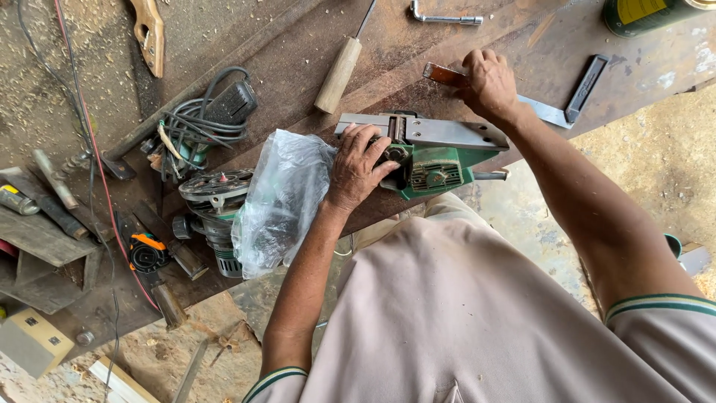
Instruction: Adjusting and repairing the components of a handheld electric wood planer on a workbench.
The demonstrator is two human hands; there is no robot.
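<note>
My left hand (pixel 356 166): fingers closed on the green electric planer with its grey metal sole up (pixel 429 153), at the workbench's (pixel 298 60) near edge. My right hand (pixel 488 82): gripping a brown-handled flat tool (pixel 441 74) just beyond. Beside: crumpled clear plastic bag (pixel 280 198), wooden-handled file (pixel 339 71).

Rough brown wooden tabletop (pixel 298 52), sawdust scattered across it. Lying on it: a green electric planer with grey metal sole (pixel 429 153), a crumpled clear plastic bag (pixel 280 198), a wooden-handled file (pixel 339 71), a steel try square (pixel 574 101), and a coiled grey power cord (pixel 205 119).
</note>
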